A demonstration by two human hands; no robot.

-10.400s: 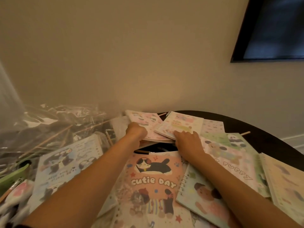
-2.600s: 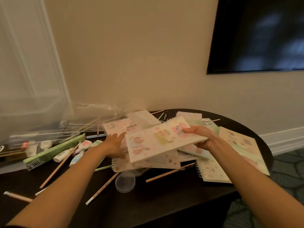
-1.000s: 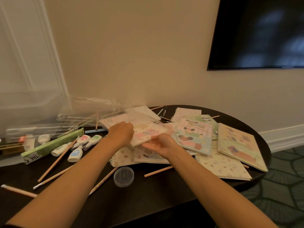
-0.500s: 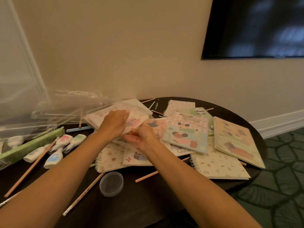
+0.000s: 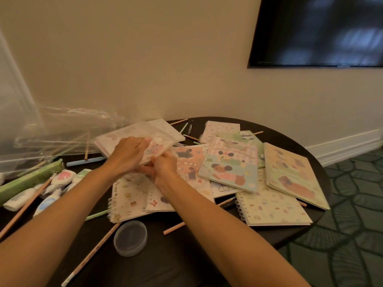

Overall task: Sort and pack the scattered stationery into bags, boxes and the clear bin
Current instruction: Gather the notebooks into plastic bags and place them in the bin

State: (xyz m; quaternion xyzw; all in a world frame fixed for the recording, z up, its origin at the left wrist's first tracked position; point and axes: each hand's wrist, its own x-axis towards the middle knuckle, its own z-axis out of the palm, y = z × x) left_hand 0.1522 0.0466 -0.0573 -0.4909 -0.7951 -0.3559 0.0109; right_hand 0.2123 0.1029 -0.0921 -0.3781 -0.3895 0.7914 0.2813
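Observation:
Both hands hold a pink patterned notebook (image 5: 159, 147) tilted above the pile, near the mouth of a clear plastic bag (image 5: 68, 129). My left hand (image 5: 129, 154) grips its top and near edge; my right hand (image 5: 163, 166) pinches its lower corner from underneath. Several cartoon-cover spiral notebooks lie spread on the dark round table (image 5: 186, 255), among them a blue bear notebook (image 5: 230, 164) and a beige one (image 5: 294, 175). Whether the held notebook is partly inside the bag is unclear.
At the left lie a green box (image 5: 31, 179), several correction-tape dispensers (image 5: 60, 181) and loose pencils (image 5: 91, 253). A small round clear lid (image 5: 130, 238) sits near the front. A dark screen (image 5: 317, 32) hangs on the wall; patterned carpet (image 5: 352, 204) lies to the right.
Over the last second both hands closed on the pink notebook and raised it off the pile, tilting it toward the clear bag. The camera has also shifted slightly.

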